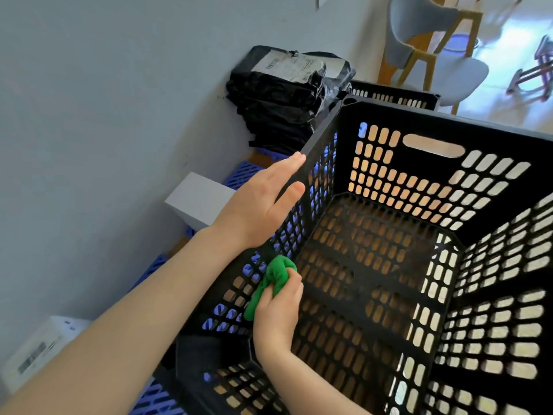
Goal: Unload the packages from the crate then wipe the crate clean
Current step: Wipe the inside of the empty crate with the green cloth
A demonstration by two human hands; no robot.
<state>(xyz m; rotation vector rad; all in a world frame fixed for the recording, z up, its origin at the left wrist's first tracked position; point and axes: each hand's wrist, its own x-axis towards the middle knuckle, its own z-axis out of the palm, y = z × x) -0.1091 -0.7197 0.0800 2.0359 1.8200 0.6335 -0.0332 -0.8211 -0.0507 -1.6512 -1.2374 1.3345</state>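
The crate (pixel 434 121) stands open in front of you, black, with slotted walls and floor, and nothing lies inside it. Your left hand (pixel 260 202) rests on the rim of its left wall: the fingers are straight and laid along the outer side, and the thumb is on the inner side. Your right hand (pixel 278 319) is down inside the crate, its fingers curled round a bunched green cloth (pixel 273 280), which is pressed against the inner face of that same left wall, low down near the floor. The black packages (pixel 278 94) sit in a stack outside the crate, against the pale wall (pixel 104 115) just beyond its far left corner, the top one bearing a white label. A white box (pixel 200 202) sits left of the crate on what looks like a blue slatted pallet (pixel 242 172), though little of it shows. A second black crate (pixel 395 95) stands behind the first, and a grey chair (pixel 434 55) beyond that
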